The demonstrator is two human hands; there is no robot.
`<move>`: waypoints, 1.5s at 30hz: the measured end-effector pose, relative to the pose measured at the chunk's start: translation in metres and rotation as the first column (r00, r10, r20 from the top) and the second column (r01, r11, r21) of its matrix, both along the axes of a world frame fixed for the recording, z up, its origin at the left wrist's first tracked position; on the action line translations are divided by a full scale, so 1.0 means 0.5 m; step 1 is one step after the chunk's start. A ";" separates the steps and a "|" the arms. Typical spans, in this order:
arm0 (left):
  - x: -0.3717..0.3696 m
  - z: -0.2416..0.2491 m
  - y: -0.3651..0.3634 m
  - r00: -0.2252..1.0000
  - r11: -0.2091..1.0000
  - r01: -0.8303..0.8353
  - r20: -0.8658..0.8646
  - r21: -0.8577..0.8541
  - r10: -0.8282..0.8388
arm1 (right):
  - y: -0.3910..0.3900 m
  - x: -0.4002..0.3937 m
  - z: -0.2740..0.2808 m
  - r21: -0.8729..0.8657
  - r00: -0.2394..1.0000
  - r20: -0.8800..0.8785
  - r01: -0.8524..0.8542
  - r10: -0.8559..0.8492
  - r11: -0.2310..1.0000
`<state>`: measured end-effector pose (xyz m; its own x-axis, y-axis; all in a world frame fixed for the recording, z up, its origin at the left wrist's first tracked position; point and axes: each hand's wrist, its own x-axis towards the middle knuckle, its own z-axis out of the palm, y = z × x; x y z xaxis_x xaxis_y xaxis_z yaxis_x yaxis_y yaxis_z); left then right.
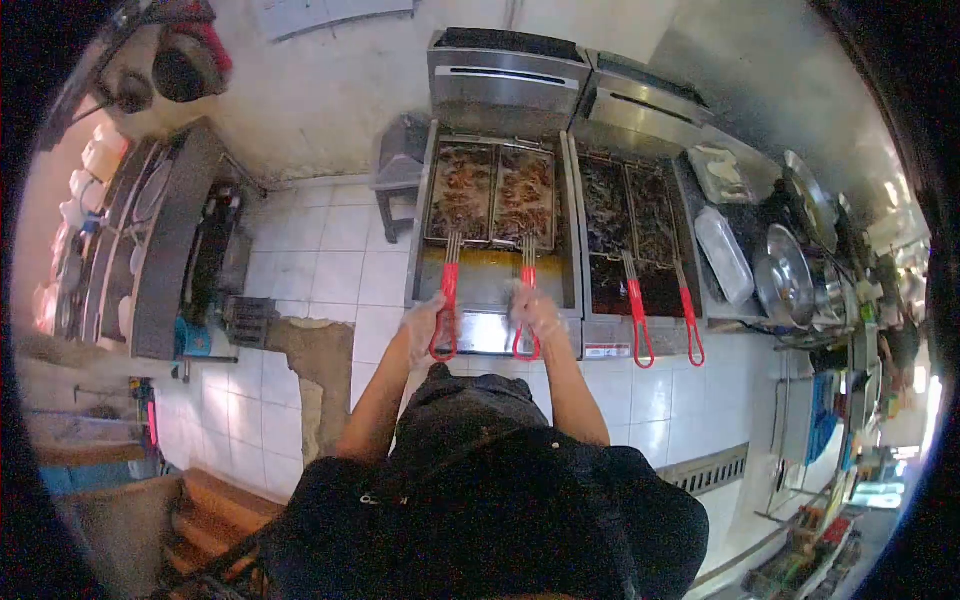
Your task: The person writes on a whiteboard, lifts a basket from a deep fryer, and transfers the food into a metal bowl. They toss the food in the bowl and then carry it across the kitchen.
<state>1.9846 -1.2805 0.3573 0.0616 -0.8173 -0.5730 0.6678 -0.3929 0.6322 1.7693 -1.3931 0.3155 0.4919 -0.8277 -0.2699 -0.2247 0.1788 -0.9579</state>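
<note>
Two wire fry baskets sit side by side in the left deep fryer (492,335), their browned food in bubbling oil. My left hand (424,322), in a clear glove, closes on the red handle of the left fry basket (462,195). On the red handle of the right fry basket (525,195) is my gloved right hand (541,311), slightly blurred, with its fingers curled at the grip. Both handles point toward me, and their looped ends show below my hands.
Beside it stands a second fryer (605,330) with dark oil and two baskets, whose red handles (638,310) stick out over the front. Metal bowls (783,275) and a white tray (724,255) lie farther right. A dark shelf unit (185,240) stands left. The tiled floor has a broken patch (318,370).
</note>
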 end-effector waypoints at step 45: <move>0.019 -0.047 -0.034 0.838 0.998 0.033 -0.545 0.056 0.003 | -0.002 0.007 0.108 0.092 0.977 0.139 0.147 -0.159 0.985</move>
